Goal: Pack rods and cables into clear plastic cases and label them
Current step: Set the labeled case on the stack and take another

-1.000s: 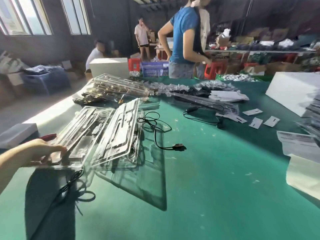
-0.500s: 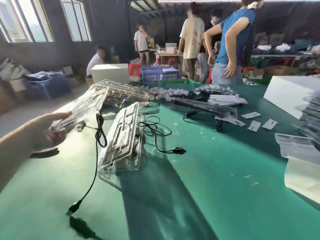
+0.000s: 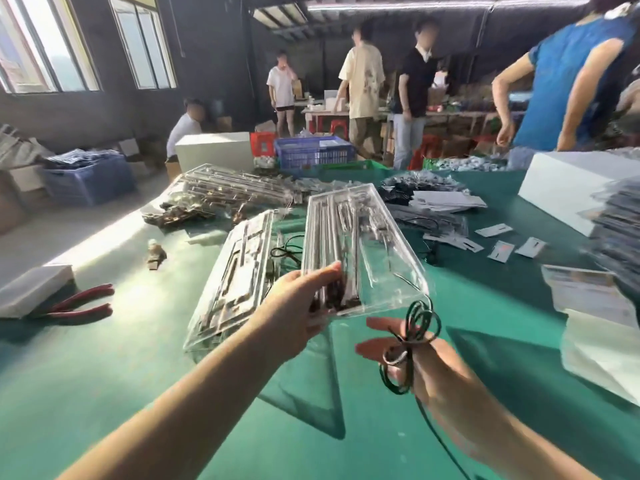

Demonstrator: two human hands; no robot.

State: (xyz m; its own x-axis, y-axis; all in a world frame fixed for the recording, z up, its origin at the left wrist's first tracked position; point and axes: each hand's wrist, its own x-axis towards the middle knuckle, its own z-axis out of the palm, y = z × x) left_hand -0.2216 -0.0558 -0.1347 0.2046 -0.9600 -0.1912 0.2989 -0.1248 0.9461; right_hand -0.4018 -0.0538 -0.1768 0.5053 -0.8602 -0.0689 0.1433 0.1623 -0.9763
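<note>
Held in the air above the green desk (image 3: 138,393), the rigid, glossy clear case (image 3: 360,251) of thin metal rods, pinched at its near end by the left hand (image 3: 294,317), could tip and spill them, while the springy black cable (image 3: 412,337) looped in the right hand (image 3: 440,368), fingers curled round it, may uncoil or snag.

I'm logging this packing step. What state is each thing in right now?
left hand: grips the held case's near end
held case: lifted off the table, tilted, rods inside
right hand: holds the coiled cable
cable: bunched in loops, not in the case
second case: lying on the table
pliers: lying on the table, handles apart
</note>
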